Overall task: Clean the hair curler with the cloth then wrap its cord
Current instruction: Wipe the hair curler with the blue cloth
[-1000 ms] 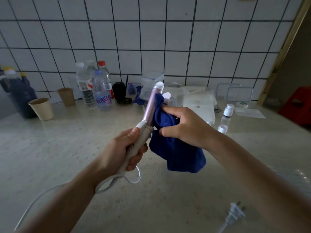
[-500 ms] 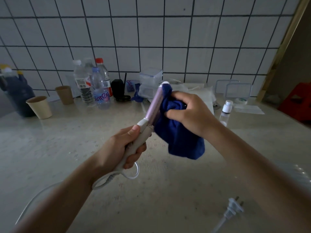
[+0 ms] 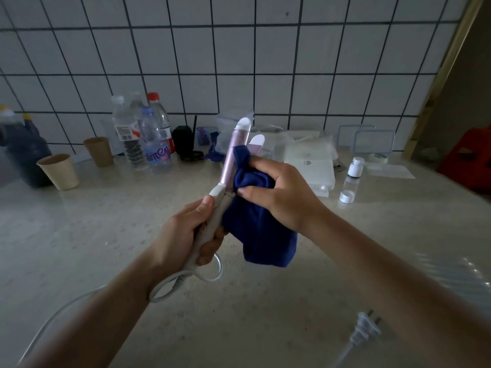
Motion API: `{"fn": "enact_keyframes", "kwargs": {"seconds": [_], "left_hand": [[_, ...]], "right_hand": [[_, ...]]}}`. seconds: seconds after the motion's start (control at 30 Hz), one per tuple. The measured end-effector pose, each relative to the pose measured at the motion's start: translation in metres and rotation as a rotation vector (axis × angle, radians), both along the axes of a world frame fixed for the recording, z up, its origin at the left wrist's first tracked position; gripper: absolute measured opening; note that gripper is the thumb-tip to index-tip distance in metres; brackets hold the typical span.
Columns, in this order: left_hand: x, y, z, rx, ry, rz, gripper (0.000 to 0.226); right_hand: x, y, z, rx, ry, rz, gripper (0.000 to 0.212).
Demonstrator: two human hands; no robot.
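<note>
My left hand (image 3: 186,232) grips the white handle of the hair curler (image 3: 233,152), which points up and away with its pink barrel and white tip. Its clamp stands slightly apart from the barrel. My right hand (image 3: 279,195) holds a dark blue cloth (image 3: 263,235) bunched against the lower barrel, near the handle; the rest of the cloth hangs down. The white cord (image 3: 186,280) loops below my left hand and runs off to the lower left. Its plug (image 3: 368,325) lies on the counter at the lower right.
Along the tiled wall stand several water bottles (image 3: 156,139), two paper cups (image 3: 59,171), a dark jug (image 3: 24,152), clear plastic boxes (image 3: 372,139), a white packet (image 3: 313,160) and a small white-capped bottle (image 3: 354,171). A red stool (image 3: 470,160) is at the far right.
My right hand slid the cloth up toward the curler's tip, then back down to the barrel's base. The curler's tip is uncovered again and the clamp shows beside it.
</note>
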State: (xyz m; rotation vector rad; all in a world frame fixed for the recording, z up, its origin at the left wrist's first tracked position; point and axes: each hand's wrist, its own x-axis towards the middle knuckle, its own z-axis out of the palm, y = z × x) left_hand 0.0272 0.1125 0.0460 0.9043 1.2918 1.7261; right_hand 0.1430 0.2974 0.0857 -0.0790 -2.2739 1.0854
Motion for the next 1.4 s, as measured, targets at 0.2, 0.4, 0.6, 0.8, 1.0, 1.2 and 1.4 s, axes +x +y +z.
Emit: {"fn": "enact_keyframes", "kwargs": {"seconds": [0.2,0.4,0.6,0.8,1.0,1.2,1.4], "left_hand": [[-0.001,0.001,0.001,0.004,0.072,0.011,0.036],[0.003,-0.001,0.003,-0.011,0.082,0.003,0.037],[-0.005,-0.002,0.003,0.016,0.068,0.109,0.037],[-0.012,-0.005,0.003,0.002,0.089,0.066,0.038],[0.005,-0.002,0.002,-0.017,0.156,-0.038,0.046],[-0.001,-0.001,-0.001,0.011,0.104,0.031,0.037],[-0.013,-0.002,-0.005,-0.023,0.057,0.062,0.040]], "right_hand": [[-0.003,-0.001,-0.008,0.007,0.045,-0.029,0.041],[0.000,0.006,0.002,-0.077,0.142,-0.093,0.025],[-0.008,-0.015,-0.010,-0.135,0.113,0.099,0.025],[-0.007,-0.014,-0.010,-0.042,0.110,0.055,0.019],[0.009,0.018,0.023,-0.077,0.236,-0.159,0.018],[0.000,-0.006,0.002,-0.048,0.103,0.003,0.017],[-0.004,-0.015,-0.004,0.031,0.048,-0.050,0.014]]}}
